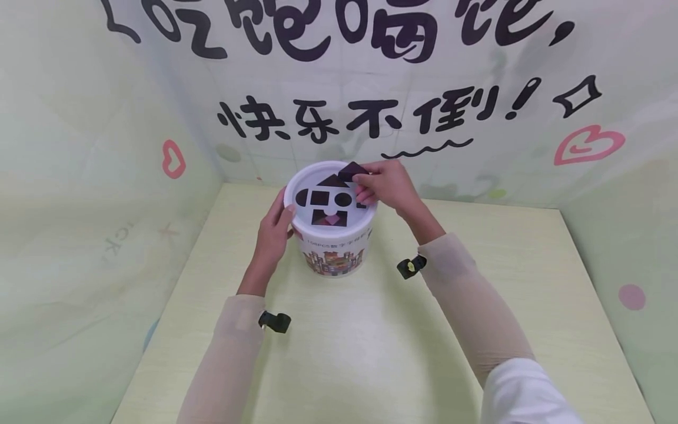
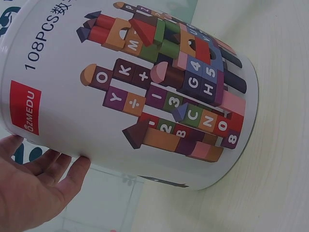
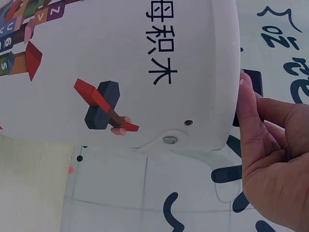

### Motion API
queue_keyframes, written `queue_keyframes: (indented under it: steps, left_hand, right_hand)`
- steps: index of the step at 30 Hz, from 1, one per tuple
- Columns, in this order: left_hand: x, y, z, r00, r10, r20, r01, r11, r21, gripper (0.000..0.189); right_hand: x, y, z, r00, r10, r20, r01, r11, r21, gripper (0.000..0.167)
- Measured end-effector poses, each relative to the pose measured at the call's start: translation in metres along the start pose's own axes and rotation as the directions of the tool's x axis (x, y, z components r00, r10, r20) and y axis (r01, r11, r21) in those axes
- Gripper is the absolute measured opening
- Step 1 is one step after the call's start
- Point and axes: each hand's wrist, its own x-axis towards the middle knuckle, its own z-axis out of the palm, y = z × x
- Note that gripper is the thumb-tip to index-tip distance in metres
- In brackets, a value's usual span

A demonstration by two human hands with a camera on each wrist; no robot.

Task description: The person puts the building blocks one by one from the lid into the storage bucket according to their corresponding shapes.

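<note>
A white round bucket (image 1: 333, 253) stands upright at the back of the table, pictures of building blocks printed round its wall. Its white lid (image 1: 296, 213) has cut-out holes: a triangle, a half circle, a square, a circle and an arch among them. My left hand (image 1: 272, 229) grips the bucket's left side, thumb at the rim; in the left wrist view its fingertips rest against the wall. Between thumb and fingers my right hand (image 1: 389, 185) pinches a dark block (image 1: 352, 170) just over the lid, beside the triangular hole. The right wrist view shows the block partly hidden behind the bucket's edge.
Pale wood-grain table (image 1: 339, 353) spreads in front of the bucket. A printed curtain (image 1: 328, 82) with large black characters hangs close behind it, and more curtain encloses both sides. Through the arch hole, a pink block (image 1: 332, 219) shows inside the bucket.
</note>
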Motion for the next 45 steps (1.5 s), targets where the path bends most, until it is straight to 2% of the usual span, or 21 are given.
queue_keyframes:
  steps: [7,16,21,34,45]
  left_hand:
    - [-0.001,0.001,0.000,1.000,0.006,-0.003,-0.006,1.000,0.001,0.051]
    - [0.000,0.000,0.000,1.000,0.009,-0.003,-0.009,1.000,-0.015,0.049]
    - [0.001,0.000,0.000,1.000,0.009,0.000,-0.009,1.000,-0.019,0.049]
    - [-0.001,0.004,0.000,1.000,-0.009,0.011,0.009,1.000,-0.026,0.050]
    - [0.000,0.005,0.000,1.000,-0.024,0.014,0.024,1.000,-0.011,0.052]
  right_hand:
    - [0.006,-0.002,0.009,1.000,0.020,0.014,-0.020,1.000,0.013,0.028]
    - [0.012,-0.002,0.023,1.000,0.012,0.011,-0.011,1.000,-0.024,0.026]
    - [0.014,-0.003,0.029,0.999,0.037,0.014,-0.037,0.999,-0.023,0.028]
    - [0.019,-0.008,0.041,0.999,0.024,-0.028,-0.028,0.990,-0.139,0.025]
    - [0.021,-0.006,0.044,1.000,0.016,-0.019,-0.019,0.985,-0.171,0.031]
